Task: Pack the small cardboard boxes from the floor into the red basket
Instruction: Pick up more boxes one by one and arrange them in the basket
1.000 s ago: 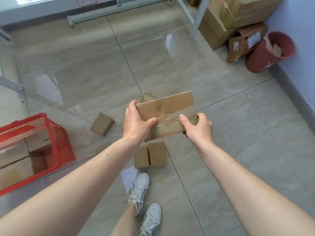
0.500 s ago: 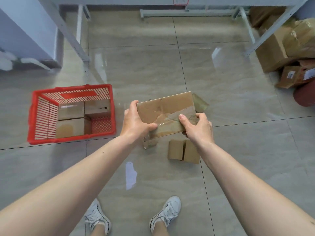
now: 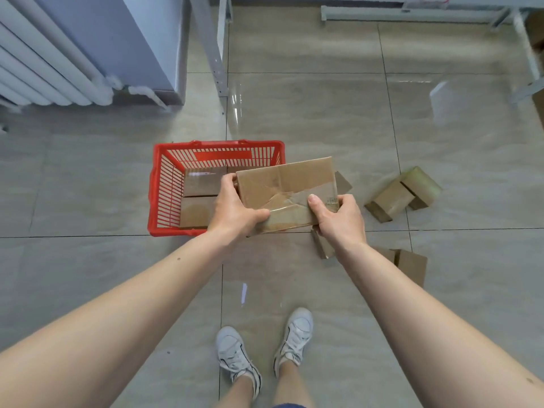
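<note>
I hold a flat taped cardboard box point(image 3: 287, 187) in both hands, over the right end of the red basket point(image 3: 159, 184). My left hand point(image 3: 232, 209) grips its near left corner and my right hand point(image 3: 338, 219) grips its near right corner. Inside the basket lie two brown boxes point(image 3: 200, 184) side by side; the held box hides the basket's right part. More small boxes lie on the floor to the right: a pair point(image 3: 403, 194), one point(image 3: 412, 265) beside my right forearm, and one point(image 3: 322, 245) under my right wrist.
A white radiator point(image 3: 44, 60) and a blue-grey wall panel point(image 3: 123, 39) stand at the far left. Grey metal rack legs point(image 3: 216, 54) rise behind the basket, with another rack frame point(image 3: 412, 14) at the back. My feet in white sneakers point(image 3: 265, 348) stand on the tiled floor.
My view has swung left, so the basket now sits directly under the held box. Both hands keep the same grip on the box. The floor boxes now appear on my right.
</note>
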Available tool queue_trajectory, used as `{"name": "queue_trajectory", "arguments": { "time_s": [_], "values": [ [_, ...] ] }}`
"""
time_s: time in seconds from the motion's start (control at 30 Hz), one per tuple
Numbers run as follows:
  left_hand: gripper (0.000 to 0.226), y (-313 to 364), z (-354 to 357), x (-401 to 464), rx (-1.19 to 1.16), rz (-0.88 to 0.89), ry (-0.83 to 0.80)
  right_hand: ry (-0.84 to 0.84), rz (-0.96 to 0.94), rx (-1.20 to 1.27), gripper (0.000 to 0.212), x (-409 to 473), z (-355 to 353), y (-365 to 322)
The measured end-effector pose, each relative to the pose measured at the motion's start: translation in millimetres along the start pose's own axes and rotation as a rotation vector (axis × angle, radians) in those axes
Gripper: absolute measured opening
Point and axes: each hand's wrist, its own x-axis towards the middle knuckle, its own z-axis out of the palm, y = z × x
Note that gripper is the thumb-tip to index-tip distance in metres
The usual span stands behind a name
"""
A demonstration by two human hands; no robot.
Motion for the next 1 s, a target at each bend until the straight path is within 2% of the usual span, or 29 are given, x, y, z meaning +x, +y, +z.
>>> {"name": "queue_trajectory", "arguments": {
  "time_s": [0.1, 0.43, 0.6, 0.67, 0.8, 1.0],
  "values": [
    [0.084, -10, -13, 17, 0.0, -0.011, -0.001, -0.02, 0.018, -0.032, 0.062, 4, 21, -11],
    [0.06, -7, -42, 92, 0.09, -0.083, 0.04, -0.126, 0.09, -0.077, 0.051, 52, 69, -62],
    [0.053, -15, -47, 123, 0.074, -0.077, 0.042, -0.178, 0.124, -0.093, 0.061, 70, 88, -72],
    [0.051, -22, -48, 133, 0.055, -0.082, 0.06, -0.187, 0.14, -0.09, 0.058, 76, 97, -71],
    [0.059, -40, -50, 152, 0.016, -0.12, 0.057, -0.165, 0.155, -0.107, 0.046, 87, 115, -65],
    [0.074, -81, -35, 178, -0.002, -0.125, -0.045, -0.114, 0.152, -0.185, 0.047, 101, 142, -43]
  ]
}}
